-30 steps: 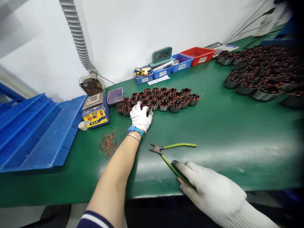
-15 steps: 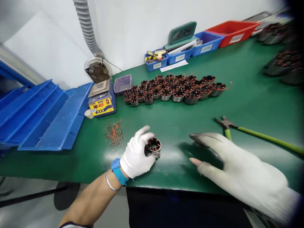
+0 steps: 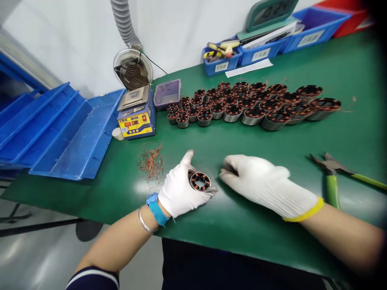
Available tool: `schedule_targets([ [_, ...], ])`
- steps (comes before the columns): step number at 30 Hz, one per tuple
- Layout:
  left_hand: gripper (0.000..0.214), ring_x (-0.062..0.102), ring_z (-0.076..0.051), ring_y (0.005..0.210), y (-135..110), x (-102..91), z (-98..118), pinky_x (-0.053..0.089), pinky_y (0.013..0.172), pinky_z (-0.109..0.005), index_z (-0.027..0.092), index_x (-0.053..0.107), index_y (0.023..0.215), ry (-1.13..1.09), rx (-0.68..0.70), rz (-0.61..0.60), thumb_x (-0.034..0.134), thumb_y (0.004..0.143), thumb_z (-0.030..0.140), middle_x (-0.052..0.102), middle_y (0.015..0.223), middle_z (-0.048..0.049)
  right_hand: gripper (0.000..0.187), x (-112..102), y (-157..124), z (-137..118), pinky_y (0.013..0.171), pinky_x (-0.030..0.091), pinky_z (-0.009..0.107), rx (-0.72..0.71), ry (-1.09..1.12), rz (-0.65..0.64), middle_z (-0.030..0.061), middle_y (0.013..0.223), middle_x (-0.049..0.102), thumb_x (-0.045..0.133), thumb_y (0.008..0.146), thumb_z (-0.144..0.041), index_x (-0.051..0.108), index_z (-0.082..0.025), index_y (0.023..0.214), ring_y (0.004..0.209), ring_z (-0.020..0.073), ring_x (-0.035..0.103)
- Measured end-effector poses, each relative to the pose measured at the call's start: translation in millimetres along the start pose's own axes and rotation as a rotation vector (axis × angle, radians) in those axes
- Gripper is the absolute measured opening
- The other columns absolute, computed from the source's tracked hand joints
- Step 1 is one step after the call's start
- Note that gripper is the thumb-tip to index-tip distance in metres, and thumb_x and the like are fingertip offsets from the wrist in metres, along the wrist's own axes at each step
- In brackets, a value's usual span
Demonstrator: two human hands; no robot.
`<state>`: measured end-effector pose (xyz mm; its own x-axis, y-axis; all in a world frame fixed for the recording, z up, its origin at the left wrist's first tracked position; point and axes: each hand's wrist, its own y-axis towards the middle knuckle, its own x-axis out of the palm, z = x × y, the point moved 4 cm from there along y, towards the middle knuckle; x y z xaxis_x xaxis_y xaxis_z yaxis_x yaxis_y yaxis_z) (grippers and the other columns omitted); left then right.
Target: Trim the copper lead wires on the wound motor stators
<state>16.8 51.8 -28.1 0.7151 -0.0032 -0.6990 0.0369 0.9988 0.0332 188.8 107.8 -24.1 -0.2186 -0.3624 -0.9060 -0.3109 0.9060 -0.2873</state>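
Observation:
My left hand (image 3: 178, 189), in a white glove with a blue wrist strap, grips a small round motor stator (image 3: 199, 181) with copper windings, held just above the green table (image 3: 211, 217). My right hand (image 3: 266, 183), also gloved, sits close to the right of the stator with its fingertips pinched together near it; whether they hold a wire I cannot make out. Green-handled cutting pliers (image 3: 332, 173) lie on the table to the right of that hand. A cluster of several more stators (image 3: 250, 104) stands in rows further back.
A pile of cut copper wire scraps (image 3: 151, 161) lies left of my left hand. Behind it stand a yellow and blue solder pot unit (image 3: 136, 117), a fume extractor hose (image 3: 125, 24) and a small clear box (image 3: 167, 92). Blue trays (image 3: 54, 133) lie at left, blue bins (image 3: 242, 54) at the back.
My left hand took a stator from the cluster and brought it near the table's front edge. My right hand let go of the pliers and moved left to the stator.

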Motion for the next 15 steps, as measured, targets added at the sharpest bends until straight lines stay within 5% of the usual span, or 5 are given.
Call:
schedule_targets([
  [3,0.117,0.069,-0.025,0.091,0,-1.6,-3,0.056,0.083,-0.040,0.023,0.016,0.153,-0.012,-0.053,0.015,0.083,0.061,0.049,0.069,0.101,-0.0039,0.032,-8,2,8,0.051,0.028,0.030,0.065,-0.046,0.065,0.0064,0.089,0.070,0.044,0.087,-0.047,0.065,-0.024,0.090,0.076,0.0259,0.064],
  [7,0.124,0.070,-0.025,0.089,-1,-3.6,-2,0.056,0.083,-0.040,0.026,0.003,0.156,-0.078,-0.124,-0.028,0.081,0.063,0.051,0.070,0.098,-0.0022,0.036,-2,1,-18,0.059,0.036,0.028,-0.111,0.285,0.006,0.0027,0.100,0.072,0.056,0.081,-0.052,0.068,-0.028,0.105,0.087,0.0231,0.066],
  [15,0.126,0.070,-0.027,0.096,-1,-2.5,1,0.055,0.086,-0.041,0.025,-0.002,0.156,-0.114,-0.125,-0.092,0.082,0.065,0.047,0.071,0.101,-0.0024,0.017,12,10,-39,0.062,0.040,0.027,-0.173,0.507,0.046,0.0024,0.084,0.070,0.056,0.082,-0.036,0.064,-0.021,0.083,0.075,0.0174,0.062],
])
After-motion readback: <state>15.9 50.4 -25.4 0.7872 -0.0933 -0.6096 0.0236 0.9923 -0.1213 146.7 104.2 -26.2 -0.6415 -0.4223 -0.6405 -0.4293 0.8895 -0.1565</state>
